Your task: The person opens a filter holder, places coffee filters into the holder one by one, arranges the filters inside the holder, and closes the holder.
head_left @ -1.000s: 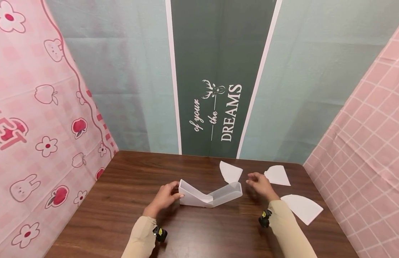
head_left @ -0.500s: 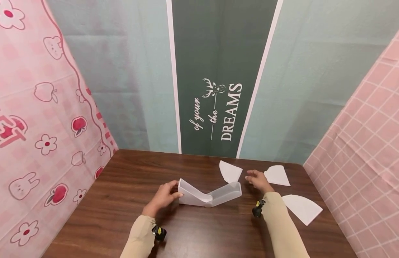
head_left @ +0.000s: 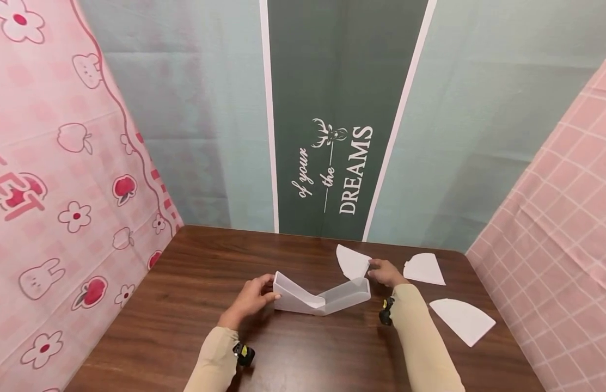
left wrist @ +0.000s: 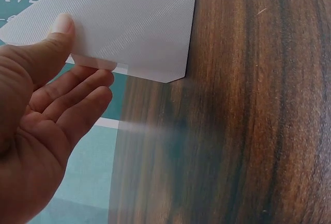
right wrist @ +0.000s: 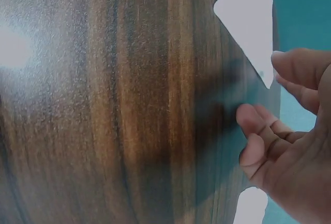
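Note:
A translucent, V-shaped plastic coffee filter holder stands on the table. My left hand pinches its left end, thumb on the near wall; in the left wrist view the thumb presses the ribbed wall with the fingers curled beneath. My right hand reaches beside the corner of a white fan-shaped paper coffee filter behind the holder. In the right wrist view its fingers are bent and parted close to the filter's pointed corner; no grip on the paper shows.
Two more paper filters lie to the right, one farther back and one nearer. The brown wooden table is bounded by a pink patterned cloth at left, a green cloth at the back and a pink checked one at right.
My right hand has moved left, away from the far right filter, to the corner of the filter behind the holder. My left hand and the holder stay put.

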